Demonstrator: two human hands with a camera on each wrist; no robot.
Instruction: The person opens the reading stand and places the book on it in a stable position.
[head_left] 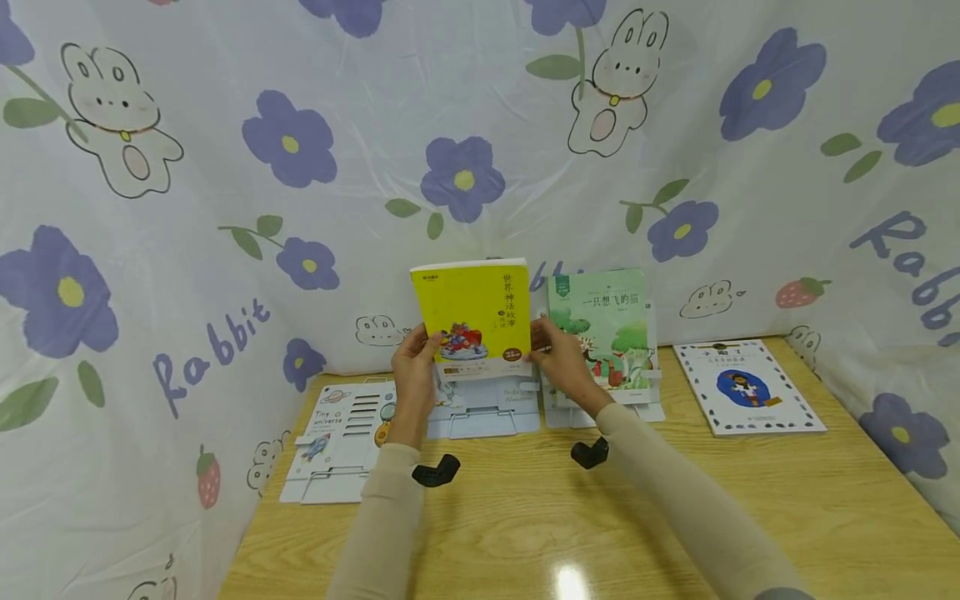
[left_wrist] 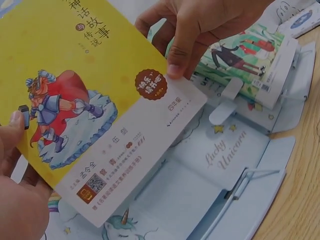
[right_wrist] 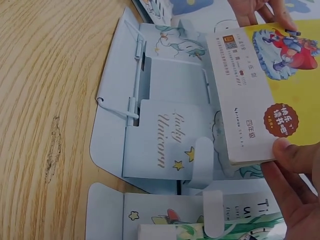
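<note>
A yellow book (head_left: pixel 472 308) with a white lower band is held up by both hands, its cover facing me. My left hand (head_left: pixel 415 367) pinches its left edge, thumb on the cover beside the caped figure. On the opposite edge, my right hand (head_left: pixel 562 358) grips near the lower corner, with the thumb (right_wrist: pixel 287 150) on the front and fingers behind. Below and behind the book stands a pale blue unicorn book stand (left_wrist: pixel 200 165), its lower ledge and white clip (right_wrist: pixel 202 162) showing. The book covers part of the stand's back panel.
To the right, a green book (head_left: pixel 603 333) leans on another stand. A white book (head_left: pixel 738 387) lies at the far right of the wooden table (head_left: pixel 495 533). At left sits a "Tiny universe" stand (head_left: pixel 337 442) without a book. A patterned curtain (head_left: pixel 360 150) hangs behind.
</note>
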